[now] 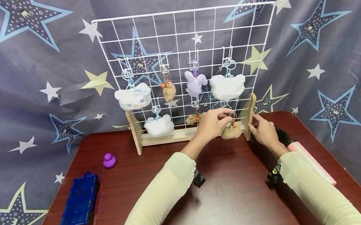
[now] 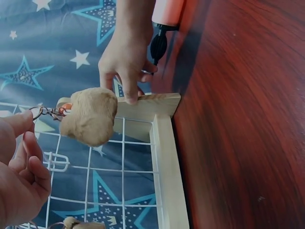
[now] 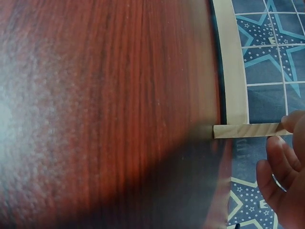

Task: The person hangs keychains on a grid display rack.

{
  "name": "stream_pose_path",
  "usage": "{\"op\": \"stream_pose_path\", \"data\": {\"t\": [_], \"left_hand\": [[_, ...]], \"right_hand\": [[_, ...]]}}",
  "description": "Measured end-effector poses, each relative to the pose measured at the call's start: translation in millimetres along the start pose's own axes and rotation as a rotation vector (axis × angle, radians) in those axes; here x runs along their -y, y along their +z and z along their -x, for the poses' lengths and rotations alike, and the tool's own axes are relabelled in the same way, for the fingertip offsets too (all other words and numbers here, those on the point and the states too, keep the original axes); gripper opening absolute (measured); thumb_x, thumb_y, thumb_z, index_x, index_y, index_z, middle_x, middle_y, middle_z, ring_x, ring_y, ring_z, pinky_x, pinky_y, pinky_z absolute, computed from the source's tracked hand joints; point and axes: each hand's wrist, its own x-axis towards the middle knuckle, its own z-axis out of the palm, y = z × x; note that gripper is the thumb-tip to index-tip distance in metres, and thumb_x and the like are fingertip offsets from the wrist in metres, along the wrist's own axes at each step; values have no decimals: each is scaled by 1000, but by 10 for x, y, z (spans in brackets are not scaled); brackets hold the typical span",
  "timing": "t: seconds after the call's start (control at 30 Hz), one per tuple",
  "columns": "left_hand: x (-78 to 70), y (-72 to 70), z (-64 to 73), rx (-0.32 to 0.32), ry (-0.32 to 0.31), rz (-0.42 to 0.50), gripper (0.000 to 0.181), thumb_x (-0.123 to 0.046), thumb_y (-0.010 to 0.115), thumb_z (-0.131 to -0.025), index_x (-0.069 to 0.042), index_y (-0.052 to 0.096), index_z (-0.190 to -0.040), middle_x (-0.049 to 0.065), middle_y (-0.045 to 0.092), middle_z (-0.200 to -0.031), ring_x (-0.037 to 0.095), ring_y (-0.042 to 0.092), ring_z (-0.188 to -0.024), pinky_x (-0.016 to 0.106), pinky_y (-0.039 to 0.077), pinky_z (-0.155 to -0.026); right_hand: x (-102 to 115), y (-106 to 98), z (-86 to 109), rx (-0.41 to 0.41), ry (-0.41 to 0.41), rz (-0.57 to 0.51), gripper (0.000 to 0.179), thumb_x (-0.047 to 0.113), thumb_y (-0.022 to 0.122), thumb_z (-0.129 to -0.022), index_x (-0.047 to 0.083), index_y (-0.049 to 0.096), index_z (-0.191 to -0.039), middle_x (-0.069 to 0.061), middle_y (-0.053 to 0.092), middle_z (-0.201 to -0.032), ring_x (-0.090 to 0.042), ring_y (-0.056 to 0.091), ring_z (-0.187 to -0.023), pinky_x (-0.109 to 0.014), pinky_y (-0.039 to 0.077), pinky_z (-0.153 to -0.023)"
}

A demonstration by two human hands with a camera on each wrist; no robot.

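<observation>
My left hand (image 1: 213, 123) pinches the metal ring of a brown plush keychain (image 2: 90, 117) between thumb and forefinger. The plush dangles by the lower right of a white wire grid rack (image 1: 175, 34); whether its ring touches a hook is hidden in the head view. Beside the left fingers, a wire hook (image 2: 58, 162) is bare. My right hand (image 1: 264, 131) grips the edge of the rack's right wooden side piece (image 3: 248, 130), thumb on one face and fingers on the other. Another brown plush keychain (image 1: 192, 119) hangs partly behind the left hand.
On the rack hang white plush keychains (image 1: 133, 97), a lilac one (image 1: 195, 84) and a small brown one (image 1: 169, 91). A purple rubber duck (image 1: 109, 160) and a blue toy trailer (image 1: 79, 202) are at left. A pink pump with black end (image 1: 311, 161) lies beneath the right forearm.
</observation>
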Motion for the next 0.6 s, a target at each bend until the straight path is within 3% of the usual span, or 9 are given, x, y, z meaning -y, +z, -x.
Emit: {"op": "stream_pose_path", "data": {"t": [0.17, 0.33, 0.6], "left_hand": [[-25, 26, -70, -35, -33, -21, 24, -30, 74, -92, -28, 77, -117, -9, 80, -95, -1, 64, -70, 15, 43, -59], [-25, 39, -114, -55, -95, 15, 24, -31, 73, -94, -29, 77, -118, -7, 80, -96, 1, 59, -67, 17, 41, -55], [-20, 52, -159, -60, -119, 23, 25, -30, 72, -95, -27, 76, -119, -4, 79, -96, 4, 56, -63, 19, 38, -54]], "right_hand": [[-2, 5, 1, -5, -3, 5, 41, 20, 66, -94, 9, 60, -133, -17, 78, -97, -45, 73, -92, -60, 53, -82], [-5, 10, -1, -3, -8, -2, 39, 19, 67, -94, 9, 61, -131, -18, 78, -97, -45, 73, -92, -60, 53, -83], [1, 15, 7, -5, -9, 2, 39, 21, 67, -94, 9, 61, -131, -16, 78, -95, -43, 73, -90, -59, 53, -81]]}}
